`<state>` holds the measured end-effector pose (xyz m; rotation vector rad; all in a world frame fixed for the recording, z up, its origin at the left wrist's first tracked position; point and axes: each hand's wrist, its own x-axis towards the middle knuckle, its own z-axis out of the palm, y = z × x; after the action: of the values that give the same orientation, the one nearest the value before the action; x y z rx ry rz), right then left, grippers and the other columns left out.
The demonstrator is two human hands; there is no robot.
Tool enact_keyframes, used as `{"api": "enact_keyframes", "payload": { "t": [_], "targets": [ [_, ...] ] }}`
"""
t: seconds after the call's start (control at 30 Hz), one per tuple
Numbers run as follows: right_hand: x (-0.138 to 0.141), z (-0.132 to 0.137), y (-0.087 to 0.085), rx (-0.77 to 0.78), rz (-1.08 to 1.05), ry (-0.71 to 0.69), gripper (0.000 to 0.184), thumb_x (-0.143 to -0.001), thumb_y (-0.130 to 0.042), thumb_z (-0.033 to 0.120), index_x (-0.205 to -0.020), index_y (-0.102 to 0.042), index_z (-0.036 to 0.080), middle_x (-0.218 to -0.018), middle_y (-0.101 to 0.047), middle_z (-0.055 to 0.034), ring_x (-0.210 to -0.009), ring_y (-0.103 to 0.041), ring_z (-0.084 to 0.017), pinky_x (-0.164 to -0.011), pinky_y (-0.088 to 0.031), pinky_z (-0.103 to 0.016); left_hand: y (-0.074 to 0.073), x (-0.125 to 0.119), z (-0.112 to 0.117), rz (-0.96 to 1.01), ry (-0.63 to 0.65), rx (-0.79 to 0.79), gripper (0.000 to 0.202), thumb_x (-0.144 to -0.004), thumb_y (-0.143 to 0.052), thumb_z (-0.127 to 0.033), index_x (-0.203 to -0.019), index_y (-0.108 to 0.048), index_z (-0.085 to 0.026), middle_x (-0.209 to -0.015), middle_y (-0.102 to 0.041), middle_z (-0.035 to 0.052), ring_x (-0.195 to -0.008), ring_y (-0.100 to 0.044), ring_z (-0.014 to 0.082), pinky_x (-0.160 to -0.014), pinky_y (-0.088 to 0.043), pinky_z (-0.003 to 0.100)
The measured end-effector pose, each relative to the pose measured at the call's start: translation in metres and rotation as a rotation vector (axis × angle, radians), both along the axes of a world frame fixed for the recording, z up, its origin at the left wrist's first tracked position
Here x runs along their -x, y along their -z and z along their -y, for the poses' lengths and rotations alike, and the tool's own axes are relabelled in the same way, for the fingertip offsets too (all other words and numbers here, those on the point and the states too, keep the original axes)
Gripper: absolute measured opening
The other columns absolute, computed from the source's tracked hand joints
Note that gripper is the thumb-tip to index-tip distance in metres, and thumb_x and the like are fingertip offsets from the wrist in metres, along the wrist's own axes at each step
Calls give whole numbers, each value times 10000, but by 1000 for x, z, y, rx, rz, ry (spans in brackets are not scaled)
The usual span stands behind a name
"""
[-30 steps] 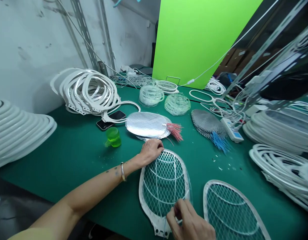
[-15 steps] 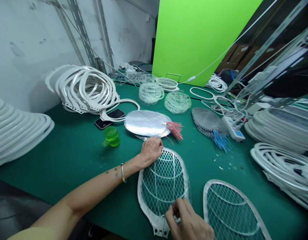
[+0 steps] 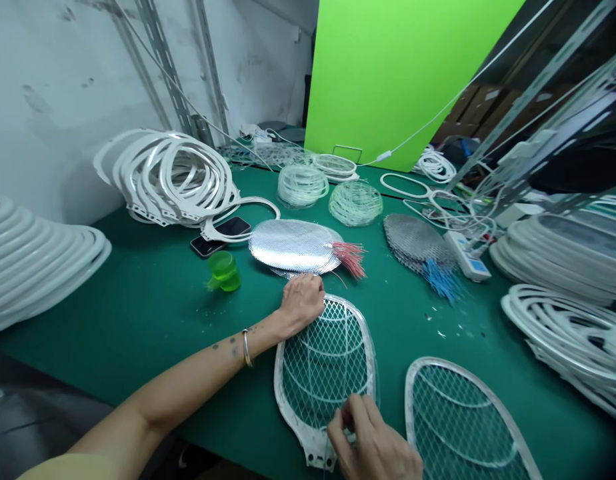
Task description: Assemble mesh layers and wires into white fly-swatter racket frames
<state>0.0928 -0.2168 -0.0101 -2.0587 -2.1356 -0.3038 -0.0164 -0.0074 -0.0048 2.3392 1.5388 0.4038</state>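
Curled left grip on mesh frame

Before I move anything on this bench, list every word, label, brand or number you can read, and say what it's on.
No text can be read.
Power strip: its blue patch is too small and blurred.
Boxes at the back: pale labels, too blurred.
Racket under the hands: no readable marks.

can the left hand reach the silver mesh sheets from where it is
Probably yes: the left hand is at the far end of a mesh-filled frame, right beside the silver mesh sheets. Nothing seems to stand between, though it would likely have to leave the frame.
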Motion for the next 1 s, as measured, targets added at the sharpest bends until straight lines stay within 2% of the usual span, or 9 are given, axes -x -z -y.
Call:
{"api": "enact_keyframes", "payload": {
  "t": [0.27, 0.43, 0.67, 1.0],
  "targets": [
    [2, -1, 0, 24, -35, 3, 231, -913, -347, 244, -702, -442, 247, -617, -472, 48, -407, -508, -106, -427, -286, -260, 1, -1, -1, -20, 6, -15, 89, -861, -504, -176, -835, -590, -182, -928, -640, 54, -917, -576, 208, -867, -405, 352],
    [3, 0, 2, 40, -24, 0, 252, -918, -323, 238, -687, -422, 246, -606, -447, 48, -385, -472, -97, -414, -273, -252, 1, 0, -1, -20, 27, -17, 85, -870, -511, -193, -832, -587, -188, -924, -642, 42, -903, -577, 196, -841, -411, 330],
    [0, 0, 4, 25, -26, 9, 224, -911, -368, 267, -700, -444, 254, -621, -475, 49, -408, -511, -116, -427, -294, -268, -3, -3, -2, -19, 19, -30, 73, -875, -515, -193, -851, -584, -191, -936, -637, 38, -931, -570, 197, -838, -411, 329],
    [3, 1, 5, -1, -25, -4, 236, -905, -359, 242, -689, -452, 241, -605, -483, 41, -389, -482, -107, -421, -283, -255, -4, -1, -1, -48, 24, -5, 93, -871, -503, -172, -843, -589, -188, -928, -640, 47, -916, -575, 198, -848, -417, 332]
  ]
}}
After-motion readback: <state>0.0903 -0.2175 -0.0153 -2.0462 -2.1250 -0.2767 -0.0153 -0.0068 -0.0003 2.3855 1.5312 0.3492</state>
